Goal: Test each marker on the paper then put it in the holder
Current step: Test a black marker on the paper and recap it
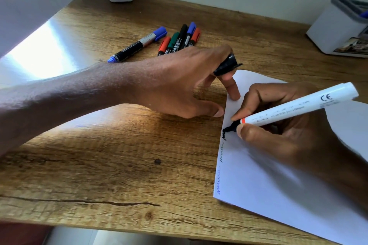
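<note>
Wood-grain desk (119, 165) carries white paper (278, 195) at its front-right edge. Right hand (278, 135) pinches a cylindrical white marker (298, 107), tip on the paper margin; left hand (179, 85) clasps its black cap (227, 65).

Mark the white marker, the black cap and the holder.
white marker (294, 108): head view, middle of its white barrel.
black cap (227, 65): head view, its rounded side.
holder (330, 30): head view, its white side wall.
</note>
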